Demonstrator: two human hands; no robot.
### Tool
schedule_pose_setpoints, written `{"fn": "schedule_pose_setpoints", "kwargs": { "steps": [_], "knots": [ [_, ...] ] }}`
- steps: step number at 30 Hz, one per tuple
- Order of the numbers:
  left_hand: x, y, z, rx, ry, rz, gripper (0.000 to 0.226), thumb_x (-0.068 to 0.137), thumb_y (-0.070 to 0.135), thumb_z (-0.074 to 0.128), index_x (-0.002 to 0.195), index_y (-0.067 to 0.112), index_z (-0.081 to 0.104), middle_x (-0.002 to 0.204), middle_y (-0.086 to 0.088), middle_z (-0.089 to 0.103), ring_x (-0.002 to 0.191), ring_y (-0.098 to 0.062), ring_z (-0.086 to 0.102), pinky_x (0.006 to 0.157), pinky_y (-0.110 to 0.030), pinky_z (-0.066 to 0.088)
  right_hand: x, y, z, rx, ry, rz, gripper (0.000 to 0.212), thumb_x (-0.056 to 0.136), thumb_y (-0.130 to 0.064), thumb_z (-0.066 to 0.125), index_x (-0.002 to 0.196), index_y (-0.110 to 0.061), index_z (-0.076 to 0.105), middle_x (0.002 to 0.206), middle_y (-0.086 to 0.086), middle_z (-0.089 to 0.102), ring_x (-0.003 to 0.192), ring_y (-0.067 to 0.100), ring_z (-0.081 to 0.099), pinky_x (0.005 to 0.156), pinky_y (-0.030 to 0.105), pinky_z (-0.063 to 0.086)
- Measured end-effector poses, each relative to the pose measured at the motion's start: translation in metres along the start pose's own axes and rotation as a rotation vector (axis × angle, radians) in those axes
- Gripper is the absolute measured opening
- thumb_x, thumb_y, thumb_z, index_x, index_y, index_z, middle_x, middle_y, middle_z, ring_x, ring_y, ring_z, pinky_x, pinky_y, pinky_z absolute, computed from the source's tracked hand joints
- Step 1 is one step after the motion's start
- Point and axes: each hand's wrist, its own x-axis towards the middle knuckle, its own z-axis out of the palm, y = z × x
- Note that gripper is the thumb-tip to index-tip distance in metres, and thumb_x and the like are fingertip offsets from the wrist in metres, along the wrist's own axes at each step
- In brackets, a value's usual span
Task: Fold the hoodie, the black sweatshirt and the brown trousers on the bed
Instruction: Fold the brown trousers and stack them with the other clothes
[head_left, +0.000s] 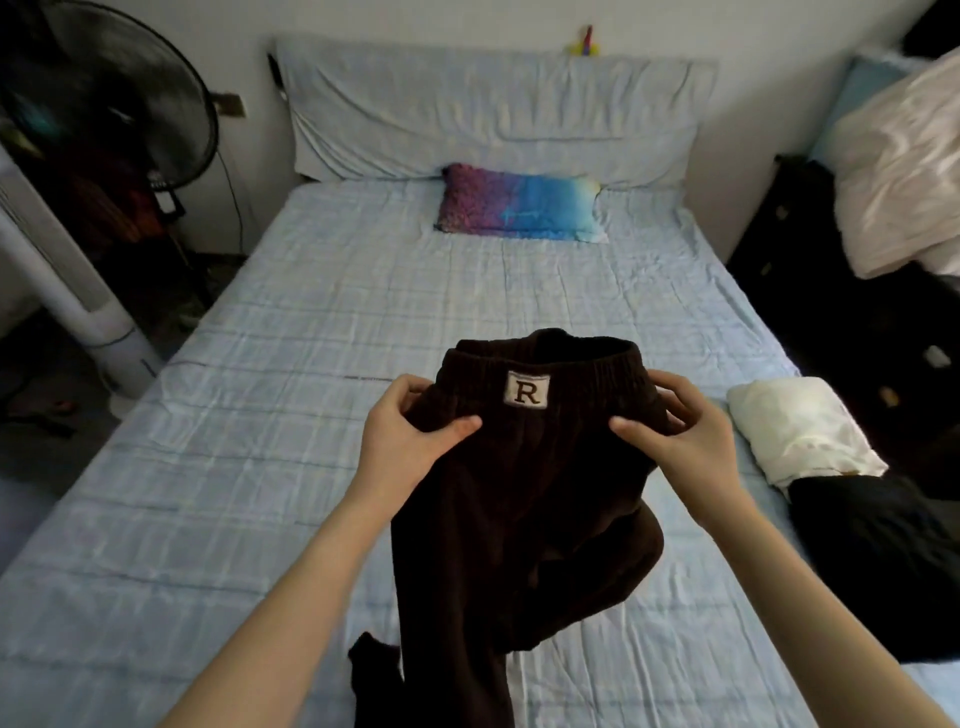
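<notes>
The dark brown trousers (519, 499) hang in front of me above the bed (260, 415), waistband up, with a white patch bearing the letter R at its middle. My left hand (410, 426) grips the waistband's left end and my right hand (675, 421) grips its right end. The legs trail down onto the sheet near the bottom edge of the view. At the right side of the bed lies a white folded garment (800, 431), and just in front of it a black garment (883, 566).
A purple-and-blue pillow (519, 208) lies near the headboard cushion (493, 114). A standing fan (119, 98) and a white tower unit (93, 312) stand left of the bed. Dark furniture with pale bedding on top (893, 171) stands on the right.
</notes>
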Motion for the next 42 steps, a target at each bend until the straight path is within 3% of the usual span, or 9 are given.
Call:
{"fn": "schedule_pose_setpoints", "kwargs": {
  "steps": [9, 16, 20, 23, 26, 30, 35, 38, 42],
  "knots": [
    [0.026, 0.125, -0.042, -0.034, 0.059, 0.324, 0.042, 0.059, 0.029, 0.092, 0.086, 0.037, 0.06, 0.086, 0.018, 0.067, 0.08, 0.014, 0.062, 0.067, -0.001, 0.042, -0.031, -0.127, -0.001, -0.038, 0.368, -0.271, 0.054, 0.065, -0.023, 0.093, 0.11, -0.033, 0.064, 0.104, -0.009, 0.07, 0.099, 0.008, 0.067, 0.089, 0.033, 0.058],
    [0.0, 0.158, -0.068, -0.062, 0.065, 0.418, 0.052, 0.058, 0.037, 0.092, 0.095, 0.032, 0.056, 0.09, 0.02, 0.063, 0.086, 0.016, 0.057, 0.069, -0.001, 0.041, -0.066, -0.167, -0.002, -0.124, 0.492, -0.419, 0.061, 0.063, -0.031, 0.093, 0.115, -0.029, 0.062, 0.106, -0.004, 0.069, 0.099, 0.013, 0.067, 0.09, 0.037, 0.057],
    [-0.014, 0.149, -0.079, -0.067, 0.055, 0.403, 0.053, 0.058, 0.036, 0.092, 0.094, 0.032, 0.053, 0.09, 0.019, 0.062, 0.085, 0.015, 0.057, 0.066, -0.002, 0.041, -0.084, -0.171, 0.003, -0.16, 0.527, -0.467, 0.062, 0.06, -0.035, 0.093, 0.114, -0.035, 0.062, 0.101, -0.011, 0.068, 0.096, 0.007, 0.066, 0.087, 0.024, 0.055],
    [-0.019, 0.14, -0.083, -0.066, 0.052, 0.365, 0.056, 0.057, 0.04, 0.092, 0.094, 0.035, 0.05, 0.094, 0.017, 0.063, 0.086, 0.008, 0.06, 0.07, -0.011, 0.046, -0.09, -0.172, 0.007, -0.219, 0.533, -0.465, 0.062, 0.06, -0.037, 0.092, 0.113, -0.039, 0.061, 0.098, -0.016, 0.067, 0.093, 0.002, 0.064, 0.082, 0.012, 0.049],
    [-0.02, 0.123, -0.082, -0.025, 0.034, 0.355, 0.056, 0.056, 0.043, 0.091, 0.092, 0.04, 0.047, 0.096, 0.016, 0.061, 0.088, 0.007, 0.059, 0.069, -0.011, 0.044, -0.091, -0.154, 0.013, -0.221, 0.517, -0.395, 0.06, 0.063, -0.031, 0.093, 0.113, -0.038, 0.06, 0.101, -0.014, 0.066, 0.095, 0.003, 0.063, 0.082, 0.014, 0.05],
    [-0.02, 0.075, -0.066, 0.081, -0.004, 0.287, 0.058, 0.058, 0.04, 0.091, 0.096, 0.032, 0.047, 0.099, 0.009, 0.059, 0.09, -0.002, 0.058, 0.069, -0.013, 0.04, -0.085, -0.102, 0.026, -0.217, 0.432, -0.241, 0.058, 0.064, -0.027, 0.092, 0.106, -0.046, 0.057, 0.101, -0.019, 0.063, 0.093, -0.012, 0.057, 0.073, 0.002, 0.043],
    [-0.013, -0.005, -0.03, 0.194, -0.02, 0.116, 0.059, 0.059, 0.037, 0.091, 0.095, 0.036, 0.045, 0.1, 0.013, 0.055, 0.095, -0.007, 0.056, 0.077, -0.023, 0.047, -0.059, -0.01, 0.037, -0.221, 0.318, -0.022, 0.058, 0.062, -0.03, 0.092, 0.104, -0.047, 0.057, 0.099, -0.028, 0.063, 0.092, -0.009, 0.059, 0.074, 0.013, 0.044],
    [0.001, -0.049, -0.001, 0.294, -0.009, 0.033, 0.061, 0.059, 0.035, 0.092, 0.098, 0.033, 0.045, 0.102, 0.011, 0.053, 0.099, -0.012, 0.054, 0.084, -0.03, 0.049, -0.031, 0.05, 0.041, -0.216, 0.254, 0.101, 0.058, 0.062, -0.031, 0.093, 0.104, -0.047, 0.057, 0.098, -0.02, 0.065, 0.092, -0.009, 0.059, 0.074, 0.019, 0.046],
    [0.044, -0.108, 0.045, 0.398, 0.025, -0.069, 0.065, 0.057, 0.035, 0.093, 0.1, 0.028, 0.044, 0.104, 0.004, 0.051, 0.102, -0.019, 0.049, 0.082, -0.029, 0.043, 0.024, 0.121, 0.049, -0.216, 0.166, 0.221, 0.057, 0.064, -0.028, 0.093, 0.103, -0.048, 0.056, 0.1, -0.015, 0.065, 0.09, -0.011, 0.059, 0.067, 0.01, 0.048]
  ]
}}
